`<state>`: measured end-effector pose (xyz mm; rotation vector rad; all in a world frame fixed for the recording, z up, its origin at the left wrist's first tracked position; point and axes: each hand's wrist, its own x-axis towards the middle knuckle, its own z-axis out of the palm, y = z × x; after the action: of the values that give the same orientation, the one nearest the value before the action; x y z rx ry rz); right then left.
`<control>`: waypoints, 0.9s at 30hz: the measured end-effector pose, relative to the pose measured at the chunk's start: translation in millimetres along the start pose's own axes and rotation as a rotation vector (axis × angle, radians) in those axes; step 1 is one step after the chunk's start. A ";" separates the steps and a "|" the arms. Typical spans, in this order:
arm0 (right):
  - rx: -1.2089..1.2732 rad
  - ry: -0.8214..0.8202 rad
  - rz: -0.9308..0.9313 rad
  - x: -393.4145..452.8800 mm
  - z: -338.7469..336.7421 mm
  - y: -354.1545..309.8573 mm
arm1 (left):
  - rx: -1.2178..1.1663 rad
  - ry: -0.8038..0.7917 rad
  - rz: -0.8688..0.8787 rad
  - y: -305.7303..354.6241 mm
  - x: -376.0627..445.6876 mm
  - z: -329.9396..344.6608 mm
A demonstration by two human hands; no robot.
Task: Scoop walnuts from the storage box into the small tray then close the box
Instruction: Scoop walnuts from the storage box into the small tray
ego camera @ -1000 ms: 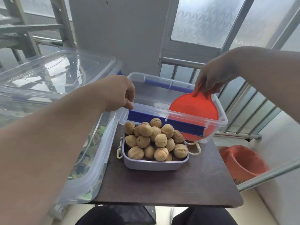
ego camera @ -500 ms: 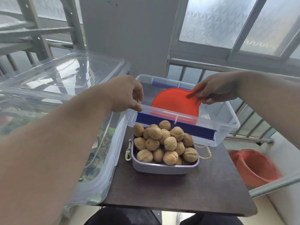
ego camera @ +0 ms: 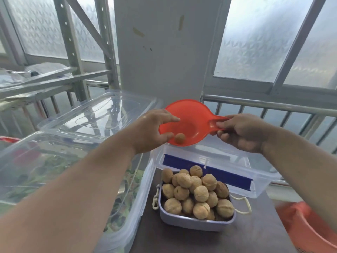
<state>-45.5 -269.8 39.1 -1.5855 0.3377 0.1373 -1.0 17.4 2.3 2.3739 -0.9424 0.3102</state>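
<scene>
Lifted out of the storage box since half a second ago, the orange scoop (ego camera: pixel 189 123) now hangs in the air above that box, and the left hand has left the box rim and gone up to the scoop. Taking the small tray (ego camera: pixel 196 222) as the landmark: it sits nearest on the dark table (ego camera: pixel 255 238), a grey metal tray heaped with walnuts (ego camera: pixel 195 193) that rise above its rim, with a pale cord loop (ego camera: pixel 243 207) lying just beside its right side. Directly behind the tray, touching or nearly touching it, stands the clear storage box (ego camera: pixel 259 187) with a blue strip along its near wall, lid off. To the left of the tray a much larger clear bin (ego camera: pixel 127 212) with greenery inside stands against the table edge, a clear lid (ego camera: pixel 102 114) lying on top of it. To the right of the tray and lower, off the table, part of an orange basin (ego camera: pixel 310 232) shows. Above and behind the tray, over the box, the right hand (ego camera: pixel 242 132) pinches the scoop's handle, fingers curled round it. The left hand (ego camera: pixel 155 130) rests its loosely spread fingers on the scoop's left rim, thumb near a single walnut (ego camera: pixel 180 138) lying in the bowl. Farthest back are a railing (ego camera: pixel 269 105) and frosted windows.
</scene>
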 end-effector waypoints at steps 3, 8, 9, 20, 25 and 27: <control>0.040 0.043 -0.030 -32.5 -0.3 -2.6 | 0.045 -0.023 0.028 14.5 2.8 -0.7; 0.109 0.077 -0.068 -86.5 -3.2 5.9 | 0.083 -0.275 0.038 52.2 3.8 -5.1; 0.128 0.069 -0.071 -94.8 -4.5 9.4 | 0.070 -0.301 0.030 58.9 2.9 -6.4; 0.300 0.047 -0.122 -139.2 -21.5 59.6 | -0.047 -0.236 0.084 103.6 -24.6 -3.5; 0.285 0.146 -0.163 -143.4 -26.7 68.4 | -0.165 -0.158 0.097 112.9 -40.4 1.8; 0.251 0.203 -0.195 -142.8 -27.6 72.4 | -0.157 -0.139 0.085 113.5 -44.6 4.1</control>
<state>-205.6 -279.5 13.3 -1.3758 0.3408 -0.2108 -111.4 -27.8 28.1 2.2381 -1.0931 0.0992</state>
